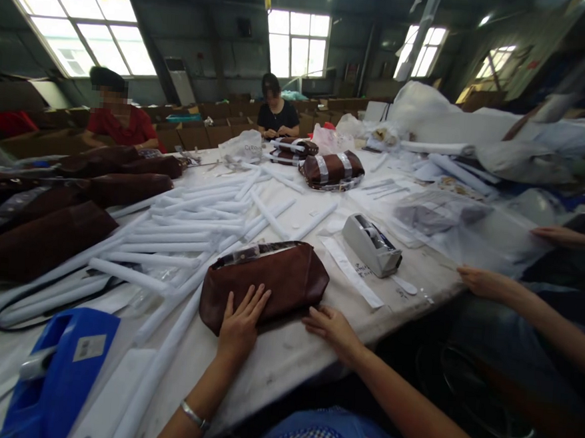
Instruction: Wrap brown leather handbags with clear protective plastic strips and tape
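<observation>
- Brown bag [273, 274] lies at lower centre of the frame, on the table [287, 362].
- Pressed unevenly, it might slide or scuff.
- Left hand [241, 322]: palm down, fingers spread on the bag, clasping nothing.
- Right hand [333, 327]: loosely extended near its lower-right corner — contact unclear.
- Tape dispenser [369, 246]: right of centre.

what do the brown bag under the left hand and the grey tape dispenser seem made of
Brown bag: leather or imitation leather, smooth with a faint sheen; the look can't settle which. Grey tape dispenser: probably matte hard plastic, going by its even colour and moulded-looking body.
</observation>
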Available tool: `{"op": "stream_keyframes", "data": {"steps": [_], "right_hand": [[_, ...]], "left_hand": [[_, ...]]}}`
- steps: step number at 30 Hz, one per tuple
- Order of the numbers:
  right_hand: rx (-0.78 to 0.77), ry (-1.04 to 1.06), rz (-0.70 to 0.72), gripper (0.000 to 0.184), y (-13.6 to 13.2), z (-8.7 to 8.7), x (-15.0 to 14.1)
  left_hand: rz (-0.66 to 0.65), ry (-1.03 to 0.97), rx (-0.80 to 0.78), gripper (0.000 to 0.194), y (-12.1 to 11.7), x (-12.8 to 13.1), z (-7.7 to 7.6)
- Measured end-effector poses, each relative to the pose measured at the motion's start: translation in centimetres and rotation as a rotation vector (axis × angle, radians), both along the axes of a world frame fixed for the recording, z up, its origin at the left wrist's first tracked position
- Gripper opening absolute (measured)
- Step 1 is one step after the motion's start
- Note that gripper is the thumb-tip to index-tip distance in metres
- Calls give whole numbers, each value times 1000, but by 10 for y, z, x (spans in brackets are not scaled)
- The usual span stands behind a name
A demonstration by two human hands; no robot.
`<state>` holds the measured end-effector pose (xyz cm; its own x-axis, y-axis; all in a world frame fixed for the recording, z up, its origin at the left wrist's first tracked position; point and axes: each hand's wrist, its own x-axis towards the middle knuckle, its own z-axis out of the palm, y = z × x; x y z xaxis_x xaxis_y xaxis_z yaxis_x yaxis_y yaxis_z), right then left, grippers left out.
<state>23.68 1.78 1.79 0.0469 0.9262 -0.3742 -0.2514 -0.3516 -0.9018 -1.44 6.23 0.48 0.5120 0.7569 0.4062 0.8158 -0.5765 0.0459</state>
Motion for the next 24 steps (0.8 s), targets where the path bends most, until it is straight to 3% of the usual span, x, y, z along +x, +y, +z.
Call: {"op": "stream_keyframes", "data": {"steps": [3,6,8,10,12,15,18,21,24], "right_hand": [[18,-21,26,49,1,6,-7],[-46,-207,341,53,5,30,6],[22,-346,465,57,22,54,24],[171,-505,345,56,55,75,42],[215,-737,155,51,103,88,52],[126,-855,118,41,183,88,53],[-35,-936,167,50,245,73,45],[-133,-993,192,49,276,61,39],[-105,-1012,175,35,284,58,38]], "left_hand": [[12,-13,94,79,0,0,-7],[27,-2,131,79,-11,2,-11],[53,-2,150,79,-21,5,-12],[75,-7,168,78,-28,8,-12],[90,-9,183,76,-32,11,-12],[91,-15,200,74,-32,12,-12],[96,-36,211,73,-31,12,-12],[106,-21,227,73,-30,13,-11],[101,-2,241,73,-30,13,-10]]}}
